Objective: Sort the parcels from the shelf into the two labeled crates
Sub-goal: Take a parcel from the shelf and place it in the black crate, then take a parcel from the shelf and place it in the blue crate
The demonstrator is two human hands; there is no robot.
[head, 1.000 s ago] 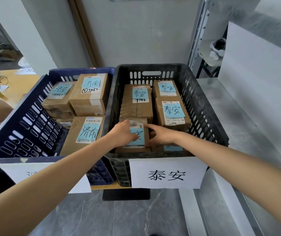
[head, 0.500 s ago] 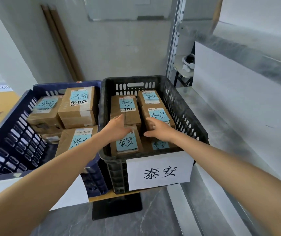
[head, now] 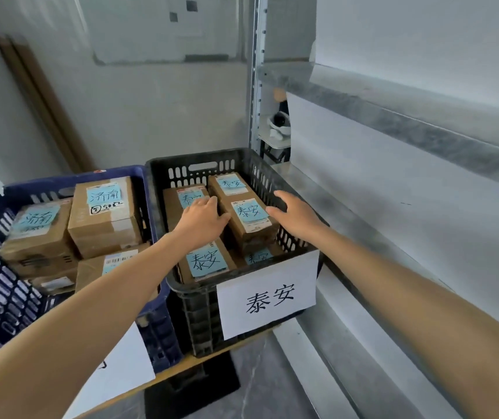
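**Hands Leaving the Parcel, View Swinging Toward the Shelf**

Both hands are lifting away from the parcel (head: 207,261) they were pressing down a second ago, and the view is swinging up and to the right of the black crate (head: 199,155). That parcel is now lying flat in the front-left corner of the black crate, blue note facing up, with nothing touching it. The left hand (head: 202,220) is hovering over the middle of the black crate, fingers straight and loose, gripping nothing. Whether its fingertips are brushing the rear-left box (head: 172,201) cannot be told. The right hand (head: 296,214) is floating above the black crate's right wall, fingers spread and empty.

The characters on the note are matching those on the paper sign (head: 267,297) hanging from the black crate's front wall, so this placement is looking finished and correct. The blue crate (head: 75,179), just left of the black crate, is holding boxes marked with different characters. The grey shelf (head: 363,225) running along the right of the black crate is showing no parcel in the part in view, so how much sorting is remaining cannot be judged. The next reach is probably heading that way.
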